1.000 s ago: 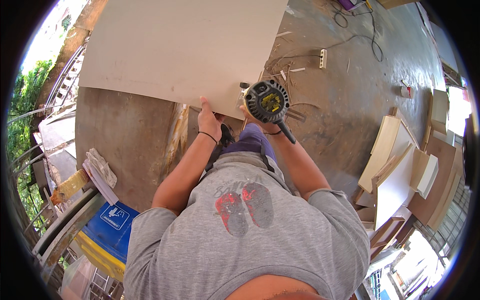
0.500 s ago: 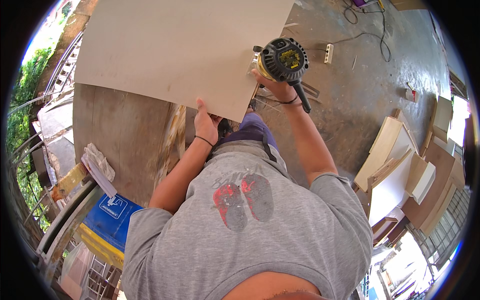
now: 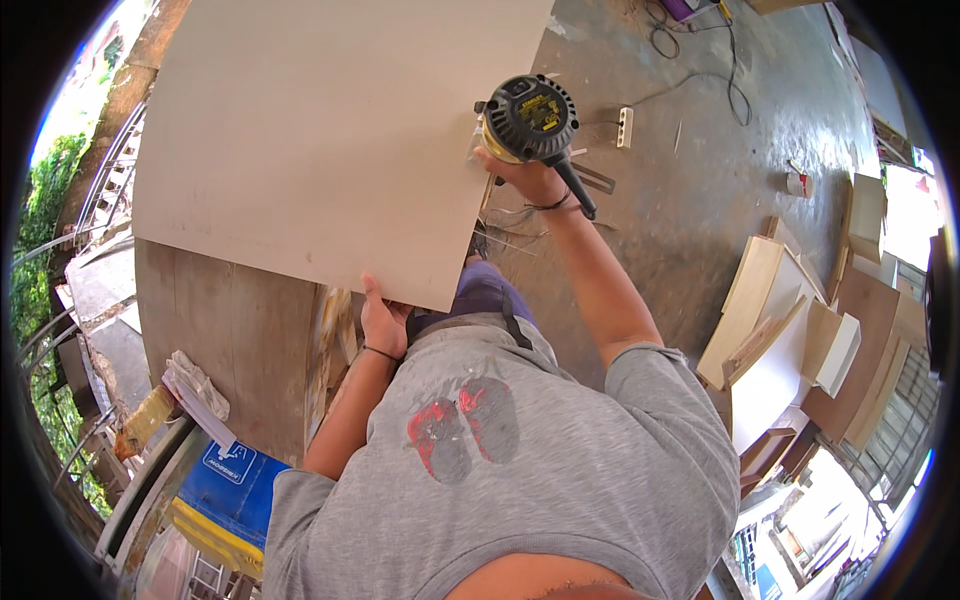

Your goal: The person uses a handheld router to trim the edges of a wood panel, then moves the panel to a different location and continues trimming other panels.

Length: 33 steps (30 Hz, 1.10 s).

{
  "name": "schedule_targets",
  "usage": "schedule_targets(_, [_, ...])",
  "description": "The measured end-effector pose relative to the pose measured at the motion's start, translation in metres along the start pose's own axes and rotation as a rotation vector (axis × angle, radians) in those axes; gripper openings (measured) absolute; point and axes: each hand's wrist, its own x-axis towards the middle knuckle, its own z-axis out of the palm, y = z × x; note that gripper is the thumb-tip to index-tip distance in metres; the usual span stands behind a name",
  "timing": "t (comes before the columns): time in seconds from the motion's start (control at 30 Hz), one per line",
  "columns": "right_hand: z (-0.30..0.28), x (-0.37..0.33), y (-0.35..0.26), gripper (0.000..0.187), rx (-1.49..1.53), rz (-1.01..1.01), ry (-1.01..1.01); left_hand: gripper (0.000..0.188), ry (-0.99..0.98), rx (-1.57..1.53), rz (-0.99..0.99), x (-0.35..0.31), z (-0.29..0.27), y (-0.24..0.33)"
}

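A large pale, flat board (image 3: 320, 140) extends away from me over a brown wooden work surface (image 3: 215, 320). My left hand (image 3: 384, 324) grips its near edge close to the right corner, thumb on top and fingers hidden beneath. At the board's right edge stands a black-and-yellow trim router (image 3: 530, 118), seen from above. My right hand (image 3: 528, 180) is closed around its lower body, with the fingers mostly hidden under the motor housing. The cutter cannot be seen.
A power strip (image 3: 625, 128) and cable lie on the floor at right, near a small white-and-red can (image 3: 799, 185). Wooden panels and boxes (image 3: 765, 300) stand farther right. Left of me are a blue-and-yellow box (image 3: 235, 490) and a crumpled whitish cloth (image 3: 195, 388).
The board has come toward me, with my left hand on its near edge. The router now sits farther from the near corner along the right edge. The whole view has shifted slightly.
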Motion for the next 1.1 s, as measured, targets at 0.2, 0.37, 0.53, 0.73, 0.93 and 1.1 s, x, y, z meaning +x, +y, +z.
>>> schedule_targets(0.2, [-0.012, 0.037, 0.013, 0.035, -0.085, -0.044, 0.020, 0.055, 0.083, -0.009, -0.024, -0.009, 0.009, 0.005])
schedule_targets(0.37, [-0.020, 0.061, 0.019, 0.038, -0.059, -0.001, 0.002, 0.055, 0.143, -0.002, -0.032, -0.006, -0.001, -0.001])
schedule_targets(0.53, [-0.028, 0.085, 0.031, 0.042, -0.096, 0.007, 0.030, 0.054, 0.207, -0.018, -0.009, -0.008, 0.007, -0.002])
schedule_targets(0.73, [-0.037, 0.117, 0.044, 0.046, -0.101, 0.006, 0.035, 0.059, 0.231, -0.007, -0.026, -0.009, 0.004, -0.004])
schedule_targets(0.93, [-0.048, 0.150, 0.054, 0.047, -0.106, -0.037, 0.058, 0.061, 0.262, -0.041, 0.015, -0.009, 0.010, -0.007])
schedule_targets(1.1, [-0.056, 0.178, 0.059, 0.047, -0.110, -0.057, 0.094, 0.061, 0.346, -0.024, 0.008, -0.011, 0.008, -0.009])
